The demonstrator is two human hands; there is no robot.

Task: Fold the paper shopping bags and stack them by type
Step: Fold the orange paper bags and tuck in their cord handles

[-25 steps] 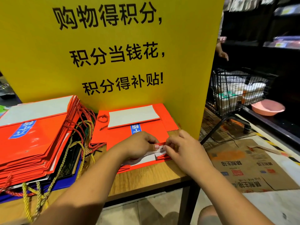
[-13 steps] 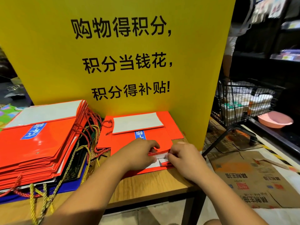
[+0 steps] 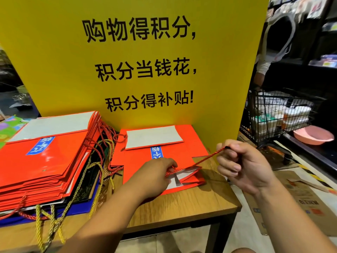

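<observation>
Red cord (image 3: 204,159) slants up-right to right hand (image 3: 242,165).

Flat bag (image 3: 186,152): orange-red, pale grey flap, blue label with white characters. Stack (image 3: 45,161): same orange-red on top, black and dark blue layers beneath. Cord (image 3: 207,157): red, twisted. Other cords (image 3: 38,223): gold, twisted. Sign (image 3: 73,61): yellow, black characters. Surface (image 3: 191,203): light wood grain. Basin (image 3: 313,136): pink.
</observation>
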